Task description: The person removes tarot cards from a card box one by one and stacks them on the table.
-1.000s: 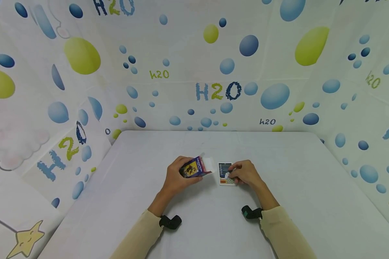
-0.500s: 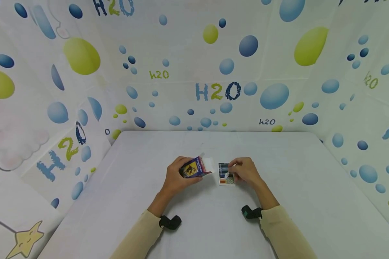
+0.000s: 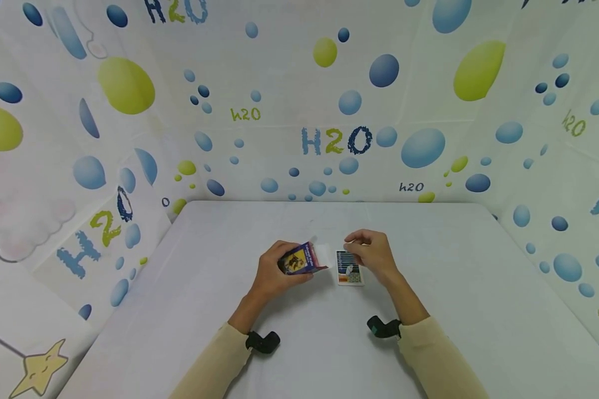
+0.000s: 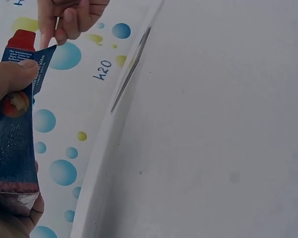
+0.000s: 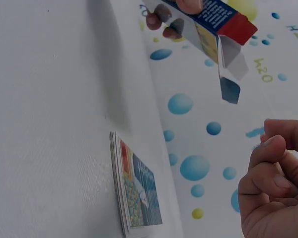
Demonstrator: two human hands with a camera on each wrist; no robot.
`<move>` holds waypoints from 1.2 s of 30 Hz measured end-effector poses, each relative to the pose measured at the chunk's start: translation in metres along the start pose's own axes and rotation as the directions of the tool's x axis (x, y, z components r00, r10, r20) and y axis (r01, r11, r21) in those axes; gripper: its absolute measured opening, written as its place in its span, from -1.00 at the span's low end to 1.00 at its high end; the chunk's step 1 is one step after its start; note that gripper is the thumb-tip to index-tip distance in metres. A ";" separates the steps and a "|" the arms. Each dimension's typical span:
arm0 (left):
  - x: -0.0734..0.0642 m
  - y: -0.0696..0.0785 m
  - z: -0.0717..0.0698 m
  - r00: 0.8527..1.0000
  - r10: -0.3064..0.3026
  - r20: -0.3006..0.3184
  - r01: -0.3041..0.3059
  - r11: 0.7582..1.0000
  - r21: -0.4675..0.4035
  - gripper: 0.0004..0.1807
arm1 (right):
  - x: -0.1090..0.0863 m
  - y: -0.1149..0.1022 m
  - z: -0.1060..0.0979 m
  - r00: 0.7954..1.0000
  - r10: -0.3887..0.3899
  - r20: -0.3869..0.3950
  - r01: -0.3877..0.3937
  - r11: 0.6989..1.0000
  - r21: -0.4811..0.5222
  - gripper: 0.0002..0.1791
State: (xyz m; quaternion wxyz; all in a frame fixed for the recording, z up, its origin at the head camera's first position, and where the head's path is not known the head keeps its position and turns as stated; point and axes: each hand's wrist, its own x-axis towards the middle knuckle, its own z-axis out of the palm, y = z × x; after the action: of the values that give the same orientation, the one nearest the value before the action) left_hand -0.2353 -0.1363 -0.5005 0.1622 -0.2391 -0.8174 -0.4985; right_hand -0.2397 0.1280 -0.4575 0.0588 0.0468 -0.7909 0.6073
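Observation:
My left hand (image 3: pixel 272 274) grips a dark blue card box (image 3: pixel 298 259) with a picture on its face, held tilted above the table. The box's end stands open towards the right, its red and blue flap (image 5: pixel 230 90) sticking out. A small stack of picture cards (image 3: pixel 349 275) lies flat on the table just right of the box. Over the stack's far edge hovers my right hand (image 3: pixel 376 255). In the right wrist view its fingers are loosely bent, with nothing seen between them, and the cards (image 5: pixel 145 191) lie apart from it.
A white cloth covers the table (image 3: pixel 444 310). Behind it rises a white backdrop (image 3: pixel 279 66) printed with blue and green drops and "H2O" lettering. A dark wrist camera (image 3: pixel 263 342) sits on the left wrist and another wrist camera (image 3: pixel 383 327) on the right.
My right hand has lifted off the card stack and moved up and away, uncovering more of the top card. The left hand and the box have hardly moved.

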 end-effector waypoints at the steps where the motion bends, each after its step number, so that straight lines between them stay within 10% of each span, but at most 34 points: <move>1: 0.000 0.001 0.000 1.000 0.003 0.006 -0.003 1.000 0.000 -0.28 | -0.001 -0.002 0.002 1.000 -0.013 0.005 0.013 1.000 -0.001 -0.80; 16: -0.002 0.004 0.005 0.996 0.073 0.055 -0.070 0.996 -0.052 -0.27 | -0.017 -0.011 0.039 0.987 -0.055 0.151 0.072 0.992 -0.107 -0.91; 36: 0.000 0.002 0.011 0.991 0.105 0.077 -0.099 0.992 -0.081 -0.25 | -0.018 -0.004 0.048 0.995 0.021 0.101 -0.013 0.996 -0.085 -0.91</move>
State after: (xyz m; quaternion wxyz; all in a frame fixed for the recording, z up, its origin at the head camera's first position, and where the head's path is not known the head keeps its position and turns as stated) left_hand -0.2346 -0.1256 -0.5043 0.1450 -0.3067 -0.7900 -0.5106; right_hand -0.2231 0.0808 -0.4684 0.0152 0.0682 -0.8181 0.5709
